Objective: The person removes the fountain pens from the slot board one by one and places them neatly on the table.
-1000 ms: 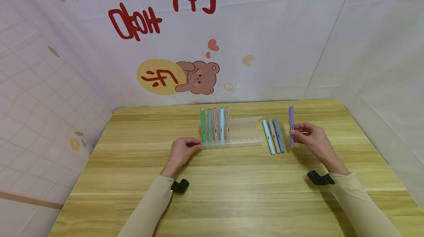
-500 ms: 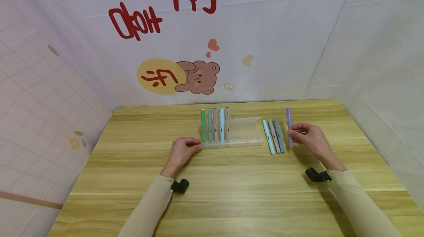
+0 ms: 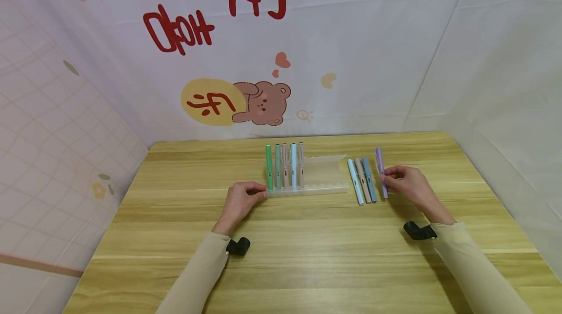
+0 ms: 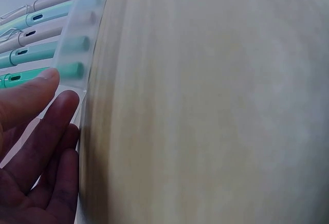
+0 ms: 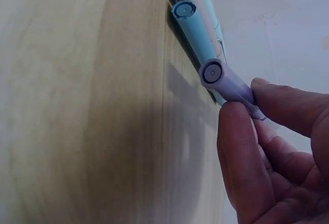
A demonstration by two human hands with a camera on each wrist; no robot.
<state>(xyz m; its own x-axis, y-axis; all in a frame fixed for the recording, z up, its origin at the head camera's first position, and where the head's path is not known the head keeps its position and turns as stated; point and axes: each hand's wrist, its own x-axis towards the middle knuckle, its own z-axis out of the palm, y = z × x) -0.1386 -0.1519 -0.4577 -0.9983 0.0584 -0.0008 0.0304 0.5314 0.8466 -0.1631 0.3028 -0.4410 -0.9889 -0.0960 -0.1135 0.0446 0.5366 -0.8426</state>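
My right hand (image 3: 410, 185) pinches a purple pen (image 3: 380, 167) between thumb and fingers. Tilted, the pen stands just right of a light blue pen (image 3: 355, 182), a beige pen (image 3: 363, 181) and a blue pen (image 3: 370, 181) lying side by side. In the right wrist view, the purple pen's end (image 5: 213, 73) points toward the camera. At the left end of a clear plastic pen rack (image 3: 325, 189), my left hand (image 3: 241, 202) pinches the corner with thumb and forefinger. Several pens sit in the rack's left half, with a green pen (image 3: 270, 167) outermost.
The rack's right half shows bare notches and a translucent back panel (image 3: 325, 170). Everything lies on a wood-grain table (image 3: 307, 255). Behind it rises a white printed cloth wall (image 3: 360, 50); more cloth hangs at both sides.
My right hand has shifted slightly left with the purple pen, which now leans more and sits lower, nearer the three lying pens. The left hand and the rack stay put.
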